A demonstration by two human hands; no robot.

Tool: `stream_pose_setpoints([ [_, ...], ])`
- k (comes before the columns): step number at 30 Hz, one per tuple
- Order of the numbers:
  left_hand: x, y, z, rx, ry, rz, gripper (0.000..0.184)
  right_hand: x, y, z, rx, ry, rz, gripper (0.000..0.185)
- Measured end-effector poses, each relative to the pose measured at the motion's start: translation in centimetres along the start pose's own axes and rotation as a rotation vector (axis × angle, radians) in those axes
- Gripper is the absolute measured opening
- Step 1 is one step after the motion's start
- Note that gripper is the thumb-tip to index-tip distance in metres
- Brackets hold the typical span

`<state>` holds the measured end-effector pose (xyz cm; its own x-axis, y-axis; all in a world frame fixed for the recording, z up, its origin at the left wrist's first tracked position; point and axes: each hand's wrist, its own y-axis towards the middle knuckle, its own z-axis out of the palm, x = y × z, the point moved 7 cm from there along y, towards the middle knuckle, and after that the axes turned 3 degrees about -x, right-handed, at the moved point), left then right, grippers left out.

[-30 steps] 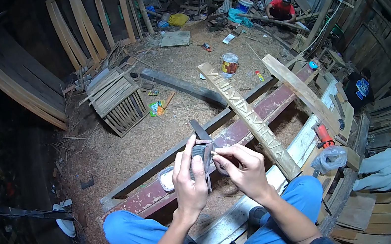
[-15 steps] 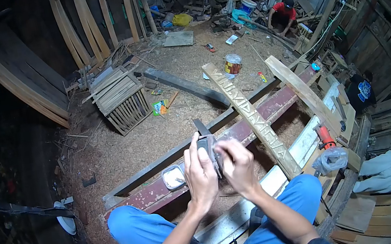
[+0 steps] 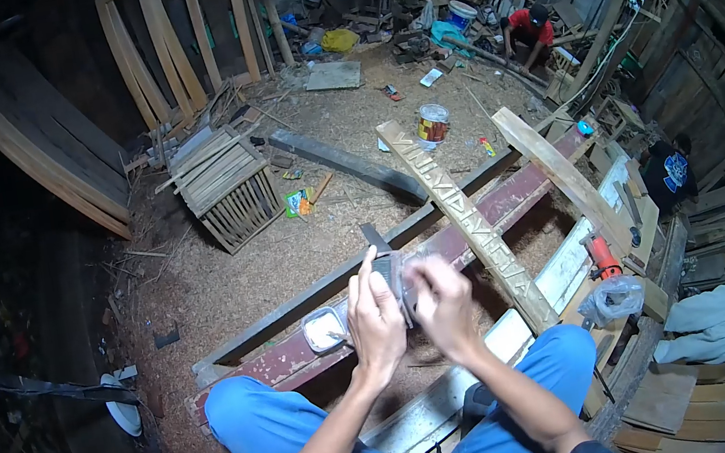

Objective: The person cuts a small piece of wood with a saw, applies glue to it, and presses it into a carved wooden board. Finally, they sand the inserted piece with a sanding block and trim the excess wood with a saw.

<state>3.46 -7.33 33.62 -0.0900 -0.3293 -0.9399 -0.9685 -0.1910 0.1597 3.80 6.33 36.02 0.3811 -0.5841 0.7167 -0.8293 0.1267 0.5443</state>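
My left hand (image 3: 377, 324) props up a dark, flat piece (image 3: 402, 288) with a greyish edge, its fingers extended behind and along it. What kind of thing the piece is I cannot make out. Against its right face is my right hand (image 3: 443, 300), fingers curled in and blurred by motion; anything pinched in them is hidden. Just left of my left hand, a small clear tub (image 3: 324, 329) of white paste sits on the dark red beam (image 3: 275, 365), a thin stick in it. Beyond my fingers a dark strip (image 3: 374, 236) lies across the grey beam.
A carved wooden board (image 3: 462, 212) and a plain plank (image 3: 558, 166) cross the beams. An orange power tool (image 3: 604, 255) and a plastic bag (image 3: 613, 298) are at right. A slatted crate (image 3: 228, 194) and a paint can (image 3: 433, 123) stand on the floor. A person in red (image 3: 529, 29) crouches far back.
My right hand stays blurred against the dark piece, its position barely different. A thin stick now shows in the tub. The view has shifted slightly.
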Motion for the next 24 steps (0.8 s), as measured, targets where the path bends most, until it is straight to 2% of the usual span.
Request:
stream_pose_setpoints([
  [2,0.9,0.6,-0.6,-0.057,0.031,0.121,0.045,0.7,-1.6,0.6,0.061,0.026,-0.023,0.014],
  [6,-0.2,0.0,0.2,-0.08,-0.016,0.119,0.045,0.3,1.5,-0.4,-0.02,0.027,0.017,0.013],
  [10,0.4,0.2,-0.2,-0.047,-0.011,0.099,0.046,0.9,-0.6,-0.2,0.026,0.039,-0.003,0.009],
  [13,-0.3,-0.6,0.6,-0.056,-0.006,0.117,0.046,0.2,1.7,-1.1,-0.061,-0.076,-0.066,0.008],
  [16,0.8,0.1,-0.4,-0.03,0.005,0.065,0.046,1.9,-1.6,-0.1,0.02,-0.023,-0.079,0.007],
  [17,0.8,0.2,-0.4,-0.043,-0.008,0.107,0.047,2.0,-1.6,-0.2,0.043,-0.066,-0.083,0.01],
  [20,-0.8,-0.4,0.4,-0.012,-0.017,0.026,0.047,0.9,1.5,-1.3,-0.058,-0.054,-0.05,0.007],
  [22,-0.2,-0.3,0.3,-0.052,-0.032,0.084,0.047,1.7,0.1,-1.4,-0.023,-0.097,-0.065,0.007],
  [24,0.1,-0.1,0.1,0.0,-0.01,0.076,0.048,2.6,-1.3,-1.3,0.035,-0.106,-0.093,0.007],
])
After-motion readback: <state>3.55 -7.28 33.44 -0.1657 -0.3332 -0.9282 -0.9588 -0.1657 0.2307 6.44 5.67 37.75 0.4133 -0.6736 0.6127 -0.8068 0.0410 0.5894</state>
